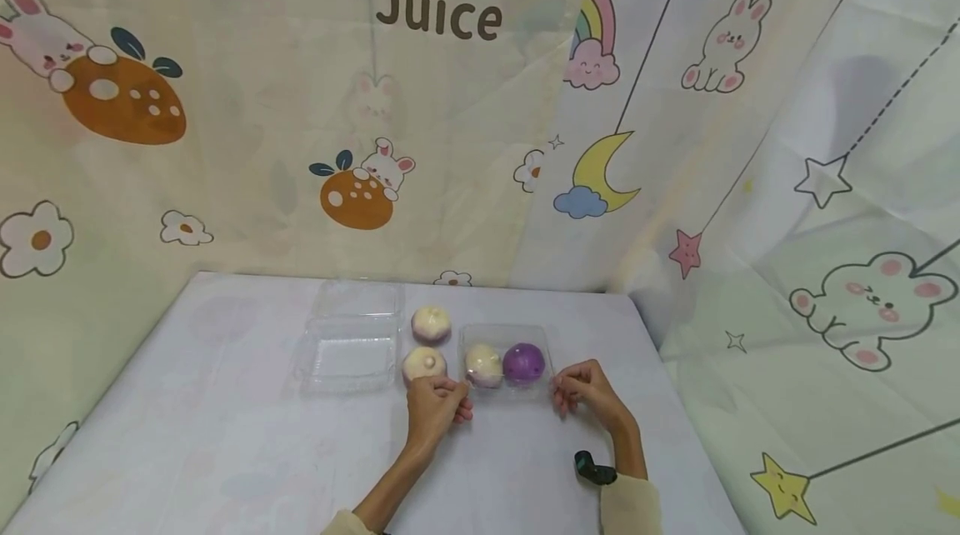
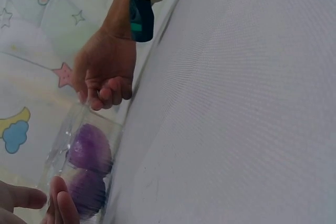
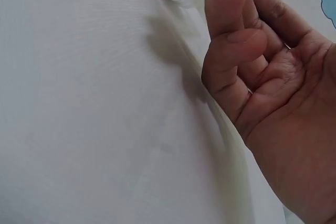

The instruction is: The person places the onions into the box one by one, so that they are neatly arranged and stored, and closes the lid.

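Clear box (image 1: 504,333) toward tabletop's (image 1: 247,452) far edge, bit right of middle, pale ball (image 1: 483,365) plus purple ball (image 1: 523,364) inside. Left hand (image 1: 437,408) pinches its near-left corner; right hand (image 1: 588,392) probably pinches near-right one, fingertips kinda hard to see. Two other pale balls (image 1: 431,324) just left, then open clamshell (image 1: 352,356).
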A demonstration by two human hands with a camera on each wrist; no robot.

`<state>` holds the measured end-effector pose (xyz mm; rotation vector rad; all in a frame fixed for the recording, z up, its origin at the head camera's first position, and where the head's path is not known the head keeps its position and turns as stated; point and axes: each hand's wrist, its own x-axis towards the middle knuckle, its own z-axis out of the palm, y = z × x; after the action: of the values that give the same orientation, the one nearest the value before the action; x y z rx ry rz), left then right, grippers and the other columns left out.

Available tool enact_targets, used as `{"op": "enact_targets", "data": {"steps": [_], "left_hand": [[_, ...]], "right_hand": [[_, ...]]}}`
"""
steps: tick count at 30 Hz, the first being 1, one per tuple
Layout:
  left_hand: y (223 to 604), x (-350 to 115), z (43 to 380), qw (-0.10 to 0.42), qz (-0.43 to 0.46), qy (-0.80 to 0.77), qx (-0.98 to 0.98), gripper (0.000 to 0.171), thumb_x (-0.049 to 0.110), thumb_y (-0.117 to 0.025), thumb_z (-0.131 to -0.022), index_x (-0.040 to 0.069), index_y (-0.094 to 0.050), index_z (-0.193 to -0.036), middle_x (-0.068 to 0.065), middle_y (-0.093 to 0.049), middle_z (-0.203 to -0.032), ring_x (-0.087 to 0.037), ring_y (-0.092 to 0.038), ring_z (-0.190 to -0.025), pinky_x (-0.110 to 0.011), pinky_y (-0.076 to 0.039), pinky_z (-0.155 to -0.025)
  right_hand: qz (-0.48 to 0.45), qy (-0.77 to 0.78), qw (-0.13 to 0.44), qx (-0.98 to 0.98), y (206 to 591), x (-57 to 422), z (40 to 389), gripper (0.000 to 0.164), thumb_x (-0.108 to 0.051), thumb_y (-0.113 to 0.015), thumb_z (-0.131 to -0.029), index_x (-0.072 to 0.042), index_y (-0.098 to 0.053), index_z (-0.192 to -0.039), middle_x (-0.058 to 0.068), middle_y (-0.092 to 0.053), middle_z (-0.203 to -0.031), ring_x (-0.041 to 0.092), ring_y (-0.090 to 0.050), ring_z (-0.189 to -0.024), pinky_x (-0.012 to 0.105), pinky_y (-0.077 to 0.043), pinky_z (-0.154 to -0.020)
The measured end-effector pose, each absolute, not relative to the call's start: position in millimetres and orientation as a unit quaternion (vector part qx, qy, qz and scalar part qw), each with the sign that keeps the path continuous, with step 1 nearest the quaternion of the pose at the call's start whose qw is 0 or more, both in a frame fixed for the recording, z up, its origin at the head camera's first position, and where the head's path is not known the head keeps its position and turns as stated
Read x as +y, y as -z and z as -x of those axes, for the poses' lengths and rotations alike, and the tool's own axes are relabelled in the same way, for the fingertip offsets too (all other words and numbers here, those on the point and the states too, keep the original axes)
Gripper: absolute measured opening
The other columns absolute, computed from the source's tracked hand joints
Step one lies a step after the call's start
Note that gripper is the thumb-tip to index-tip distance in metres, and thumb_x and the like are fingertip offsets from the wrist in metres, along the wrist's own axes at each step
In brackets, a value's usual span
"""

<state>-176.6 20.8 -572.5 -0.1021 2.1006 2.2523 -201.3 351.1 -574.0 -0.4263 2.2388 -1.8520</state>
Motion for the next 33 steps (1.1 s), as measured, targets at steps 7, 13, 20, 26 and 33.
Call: {"op": "enact_targets", "data": {"steps": [7, 13, 20, 26, 33], "left_hand": [[574.0, 21.4, 168.5, 0.035, 0.035, -0.738, 0.673, 0.019, 0.009, -0.075, -0.099, -0.010, -0.073, -0.095, -0.019, -0.079, -0.076, -0.016, -0.074, -0.056, -0.025, -0.064, -0.053], [571.3, 22.8, 171.3, 0.032, 0.034, -0.736, 0.675, 0.020, 0.007, -0.074, -0.099, -0.013, -0.074, -0.096, -0.019, -0.079, -0.076, -0.012, -0.073, -0.056, -0.023, -0.063, -0.054], [570.1, 24.3, 173.1, 0.027, 0.032, -0.737, 0.674, 0.019, 0.004, -0.073, -0.099, -0.014, -0.074, -0.096, -0.019, -0.079, -0.076, -0.012, -0.073, -0.056, -0.023, -0.064, -0.055], [570.5, 25.6, 174.8, 0.024, 0.035, -0.736, 0.676, 0.018, 0.002, -0.072, -0.098, -0.016, -0.074, -0.097, -0.020, -0.079, -0.074, -0.013, -0.073, -0.053, -0.026, -0.064, -0.053], [567.9, 28.5, 176.5, 0.005, 0.040, -0.722, 0.691, 0.016, 0.000, -0.070, -0.098, -0.016, -0.074, -0.096, -0.017, -0.077, -0.069, -0.014, -0.071, -0.049, -0.031, -0.064, -0.049]], "right_hand": [[0.134, 0.644, 0.110, 0.745, 579.5, 349.8, 195.1, 0.033, -0.004, -0.061, -0.106, 0.027, -0.068, -0.098, 0.008, -0.076, -0.072, 0.008, -0.069, -0.059, 0.018, -0.053, -0.050], [0.125, 0.647, 0.108, 0.745, 579.6, 348.8, 195.8, 0.033, -0.005, -0.062, -0.106, 0.027, -0.067, -0.099, -0.001, -0.075, -0.071, 0.007, -0.069, -0.058, 0.017, -0.053, -0.050], [0.111, 0.652, 0.106, 0.743, 579.0, 347.4, 196.5, 0.035, -0.004, -0.063, -0.106, 0.030, -0.064, -0.101, -0.003, -0.075, -0.071, 0.006, -0.068, -0.059, 0.016, -0.053, -0.051], [0.114, 0.649, 0.100, 0.746, 579.4, 347.5, 196.6, 0.035, -0.004, -0.064, -0.106, 0.031, -0.063, -0.102, -0.005, -0.074, -0.070, 0.004, -0.067, -0.059, 0.015, -0.052, -0.051], [0.108, 0.637, 0.087, 0.758, 578.0, 346.4, 197.2, 0.034, -0.005, -0.065, -0.106, 0.028, -0.065, -0.098, -0.004, -0.073, -0.069, 0.005, -0.066, -0.059, 0.017, -0.051, -0.051]]}}
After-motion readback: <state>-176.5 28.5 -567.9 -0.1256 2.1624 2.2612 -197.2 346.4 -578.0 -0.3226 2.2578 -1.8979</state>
